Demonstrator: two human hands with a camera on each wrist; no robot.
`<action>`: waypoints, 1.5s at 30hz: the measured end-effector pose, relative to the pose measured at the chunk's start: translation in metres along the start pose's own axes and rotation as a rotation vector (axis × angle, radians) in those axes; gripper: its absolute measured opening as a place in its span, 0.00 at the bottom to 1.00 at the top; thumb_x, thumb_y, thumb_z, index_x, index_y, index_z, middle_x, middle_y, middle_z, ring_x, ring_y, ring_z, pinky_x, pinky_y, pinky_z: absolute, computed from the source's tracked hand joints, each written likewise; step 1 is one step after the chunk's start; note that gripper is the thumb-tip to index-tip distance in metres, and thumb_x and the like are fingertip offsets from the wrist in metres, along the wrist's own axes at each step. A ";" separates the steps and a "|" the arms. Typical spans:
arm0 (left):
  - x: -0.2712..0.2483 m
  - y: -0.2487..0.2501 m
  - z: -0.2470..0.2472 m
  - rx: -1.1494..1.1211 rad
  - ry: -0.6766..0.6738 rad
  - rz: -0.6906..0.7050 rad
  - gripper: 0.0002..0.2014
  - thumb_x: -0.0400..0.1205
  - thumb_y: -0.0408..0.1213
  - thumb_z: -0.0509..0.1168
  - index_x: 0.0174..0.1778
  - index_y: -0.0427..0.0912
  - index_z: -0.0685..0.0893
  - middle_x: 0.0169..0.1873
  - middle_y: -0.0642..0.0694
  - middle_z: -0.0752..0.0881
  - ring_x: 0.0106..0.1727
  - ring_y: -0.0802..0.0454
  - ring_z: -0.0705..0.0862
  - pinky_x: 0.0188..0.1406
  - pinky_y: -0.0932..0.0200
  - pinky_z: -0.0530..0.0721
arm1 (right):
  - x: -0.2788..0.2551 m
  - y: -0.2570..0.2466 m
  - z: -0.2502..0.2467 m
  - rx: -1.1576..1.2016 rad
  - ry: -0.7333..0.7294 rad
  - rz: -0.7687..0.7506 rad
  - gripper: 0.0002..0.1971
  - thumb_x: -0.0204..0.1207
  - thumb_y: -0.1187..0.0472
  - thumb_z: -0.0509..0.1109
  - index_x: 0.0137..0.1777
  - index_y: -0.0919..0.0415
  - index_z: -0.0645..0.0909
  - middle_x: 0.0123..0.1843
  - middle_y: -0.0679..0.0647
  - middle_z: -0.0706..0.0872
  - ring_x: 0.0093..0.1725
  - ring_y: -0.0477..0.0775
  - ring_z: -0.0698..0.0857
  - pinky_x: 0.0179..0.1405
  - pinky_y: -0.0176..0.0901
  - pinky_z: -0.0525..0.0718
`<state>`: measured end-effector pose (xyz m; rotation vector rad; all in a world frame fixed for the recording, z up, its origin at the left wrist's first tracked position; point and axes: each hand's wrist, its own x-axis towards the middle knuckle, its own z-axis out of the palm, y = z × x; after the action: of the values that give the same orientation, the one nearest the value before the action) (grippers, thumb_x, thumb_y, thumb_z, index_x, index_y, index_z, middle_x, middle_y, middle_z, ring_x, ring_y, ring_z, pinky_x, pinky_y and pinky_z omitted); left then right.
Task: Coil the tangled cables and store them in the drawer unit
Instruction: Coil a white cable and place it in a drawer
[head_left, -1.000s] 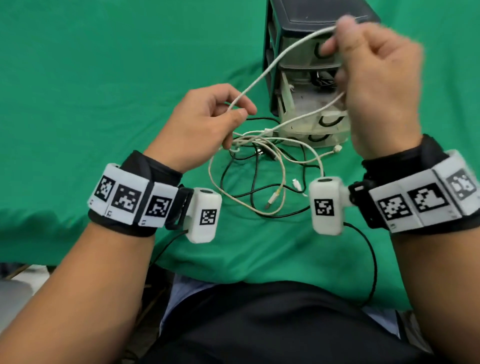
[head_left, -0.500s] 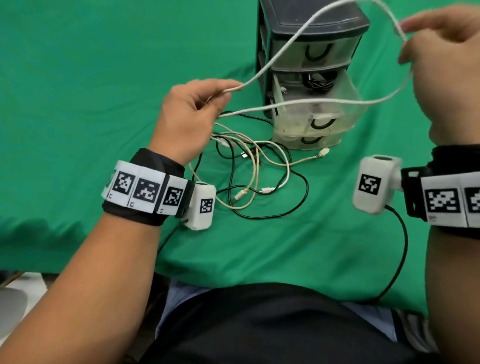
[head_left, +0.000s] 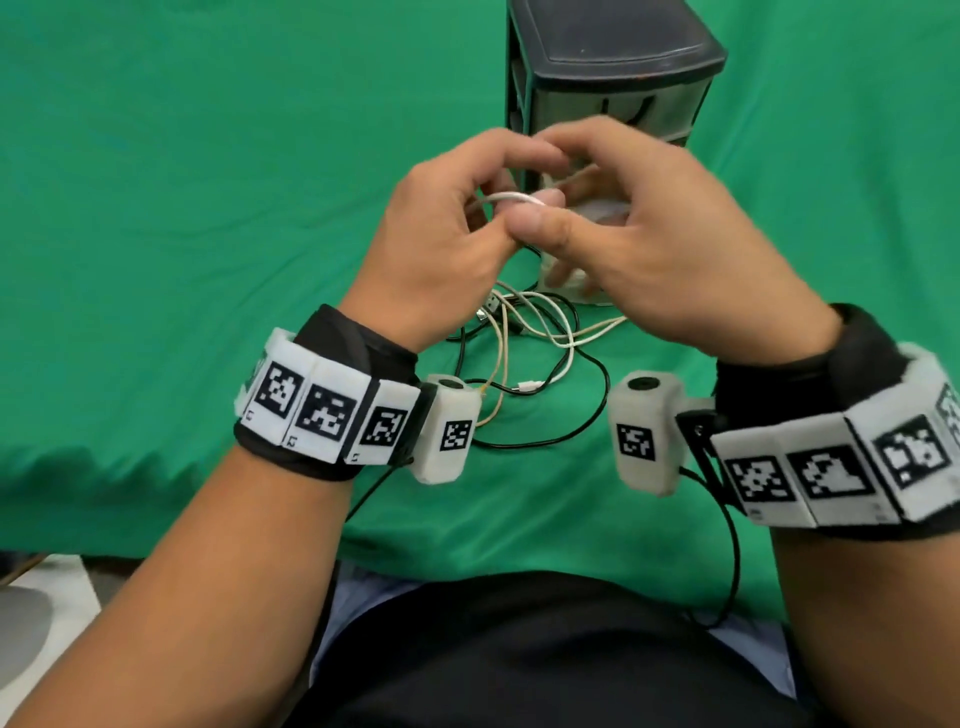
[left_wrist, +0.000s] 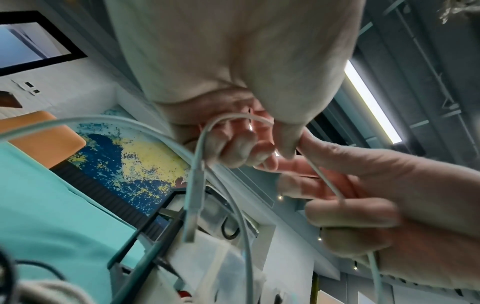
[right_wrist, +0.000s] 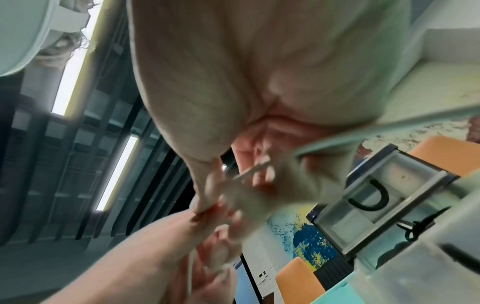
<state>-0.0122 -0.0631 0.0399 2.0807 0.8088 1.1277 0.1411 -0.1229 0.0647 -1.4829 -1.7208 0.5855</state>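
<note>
Coiling step, mid-wrap: both hands are up off the worktop (head_left: 156, 208), meeting right in front of the drawer unit (head_left: 613, 67). The left hand (head_left: 441, 249) has its fingers (left_wrist: 233, 148) curled round a loop of the white cable (head_left: 511, 197), with the plug end dangling below the fist in the left wrist view. The right hand (head_left: 670, 244) is pinching the same cable between thumb and fingers (left_wrist: 350, 211), feeding the next turn across. The loop is tiny so far, maybe 1 or 2 turns, hard to tell.

The rest of the tangled cables (head_left: 530, 353), a mix of white and black, lies on the green cloth at about 6 o'clock from the drawer unit, directly under the hands. My guess is the cable in hand trails down into that pile, though I can't trace it.

Next move, I reckon: keep laying turns onto the left-hand loop while the right draws slack up gently, so the pile doesn't come up with it.

Room-wise: the drawer unit is close behind the knuckles at 12 o'clock, so swinging forward is tight. Plenty of open cloth toward 9 and 3 o'clock. The worktop edge sits at 6 o'clock, just past the wrists, and a black lead hangs over it there.
</note>
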 end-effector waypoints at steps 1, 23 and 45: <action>-0.002 -0.001 0.000 0.018 -0.001 -0.021 0.05 0.82 0.38 0.68 0.51 0.50 0.86 0.35 0.57 0.85 0.35 0.58 0.79 0.37 0.59 0.78 | 0.000 0.001 0.000 0.010 -0.001 0.027 0.18 0.77 0.46 0.75 0.64 0.53 0.83 0.42 0.50 0.89 0.30 0.44 0.85 0.30 0.39 0.82; -0.009 0.024 0.016 -0.399 -0.027 -0.153 0.17 0.88 0.38 0.56 0.34 0.40 0.78 0.15 0.56 0.65 0.14 0.54 0.63 0.15 0.59 0.64 | 0.005 0.010 -0.010 0.016 0.342 -0.089 0.08 0.85 0.56 0.64 0.49 0.55 0.84 0.40 0.43 0.85 0.39 0.45 0.80 0.42 0.43 0.80; 0.023 0.047 -0.001 -0.919 0.278 -0.078 0.12 0.84 0.44 0.50 0.46 0.38 0.71 0.30 0.49 0.65 0.30 0.53 0.64 0.32 0.58 0.67 | -0.015 0.005 0.012 -0.100 -0.082 0.008 0.12 0.86 0.53 0.63 0.44 0.53 0.84 0.26 0.46 0.74 0.29 0.42 0.72 0.30 0.33 0.67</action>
<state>0.0069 -0.0743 0.0871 1.1393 0.3584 1.4095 0.1347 -0.1349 0.0501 -1.5547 -1.8311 0.5788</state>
